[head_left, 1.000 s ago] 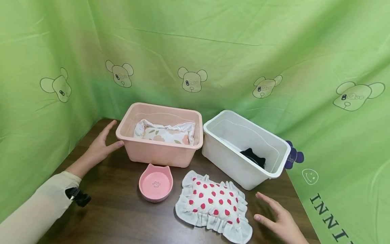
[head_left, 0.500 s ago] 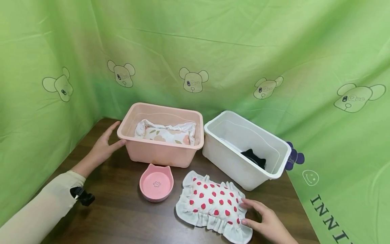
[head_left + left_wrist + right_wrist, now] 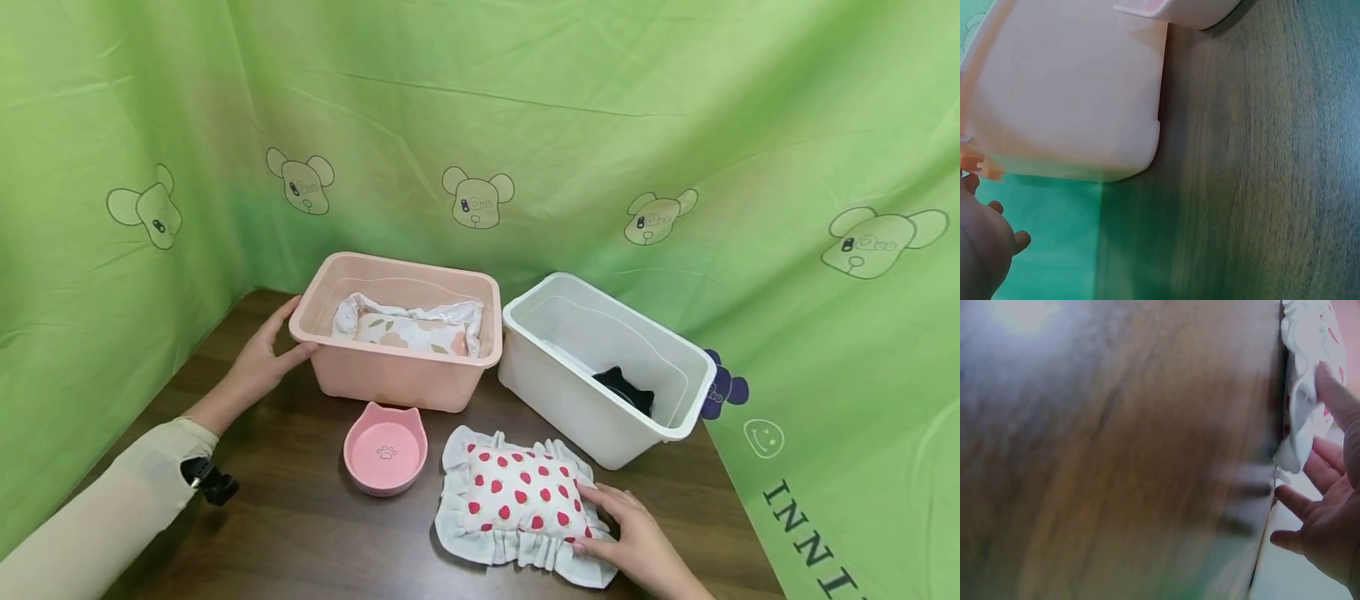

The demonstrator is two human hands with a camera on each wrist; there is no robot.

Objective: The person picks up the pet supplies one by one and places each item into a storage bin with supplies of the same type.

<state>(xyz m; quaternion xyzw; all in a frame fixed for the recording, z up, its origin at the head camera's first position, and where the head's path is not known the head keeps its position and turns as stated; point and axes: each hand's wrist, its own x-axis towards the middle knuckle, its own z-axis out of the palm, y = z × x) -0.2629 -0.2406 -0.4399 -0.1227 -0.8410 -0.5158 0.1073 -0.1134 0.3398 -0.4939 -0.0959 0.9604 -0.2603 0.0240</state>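
Observation:
In the head view my right hand [image 3: 633,537] pinches the right side of a small ruffled pillow [image 3: 525,492] with red strawberries. The right wrist view has the thumb over the pillow's white frill [image 3: 1302,406] and the fingers on the other side, the lower ones spread. My left hand [image 3: 258,358] rests with extended fingers and thumb around the left end of a pink bin [image 3: 397,379], fingertips right at its rim. Inside that bin lies a white-edged floral pillow [image 3: 412,333]. A pink cat-eared bowl [image 3: 385,454] with a paw print stands in front of it.
To the right of the pink bin, a white bin [image 3: 570,400] stands at an angle, with a black cat-eared thing [image 3: 626,390] inside. A green printed cloth [image 3: 480,108] hangs behind and beside the brown wooden table [image 3: 300,533].
My right hand has come left from beside the strawberry pillow and taken hold of its right side. The pillow has shifted slightly. My left hand has moved a little right, onto the pink bin's rim.

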